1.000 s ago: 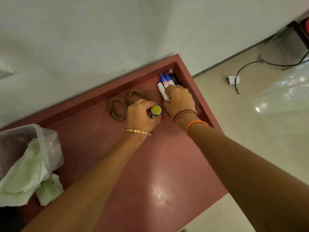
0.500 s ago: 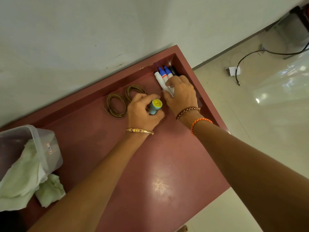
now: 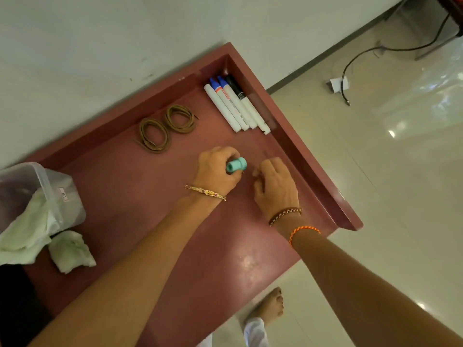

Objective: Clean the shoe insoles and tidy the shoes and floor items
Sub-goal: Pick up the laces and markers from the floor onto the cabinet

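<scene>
While the left hand (image 3: 215,171) grips the teal tube (image 3: 236,165) and the right hand (image 3: 274,187) hangs loosely curled, holding nothing, a careless nudge could scatter the 4 markers (image 3: 235,106).

Single head-worn wide-angle view, no second camera, so no overlap between views. It looks forward and steeply down from above the person's own arms, close to a maroon table (image 3: 155,221) that fills the middle of frame. Both forearms enter from the bottom edge, left hand (image 3: 216,169) and right hand (image 3: 274,186) near centre. Frame is rolled: the table edges run diagonally, pale wall (image 3: 125,46) along the top, tiled floor (image 3: 388,171) down the right side. A bare foot (image 3: 269,308) shows at bottom, directly below the lens. Edges bend slightly from the wide lens.
</scene>
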